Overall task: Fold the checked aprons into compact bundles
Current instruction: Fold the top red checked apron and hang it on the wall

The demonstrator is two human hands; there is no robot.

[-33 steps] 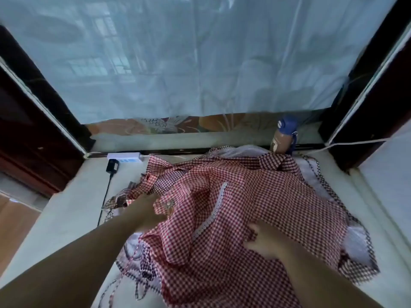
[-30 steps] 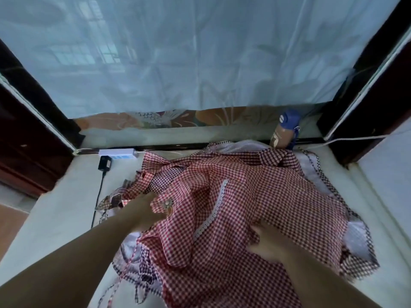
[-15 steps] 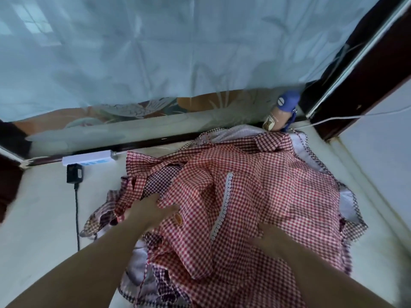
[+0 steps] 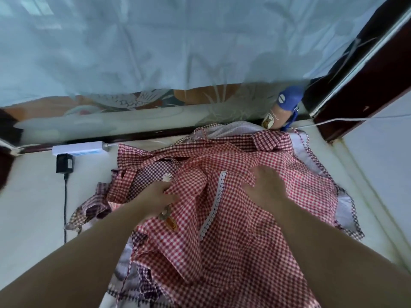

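Apron (image 4: 244, 252) lies crumpled beneath left hand (image 4: 155, 197), which pinches a fold; right hand (image 4: 265, 188) presses it flat-fingered.

arms (image 4: 77, 252): two, bare to frame edge | left hand (image 4: 155, 196): bare | right hand (image 4: 264, 187): bare

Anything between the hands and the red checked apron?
Nothing visible. Both hands are already on the red checked apron: the left hand grips a fold left of the lace trim, the right hand lies flat on it, right of the trim.
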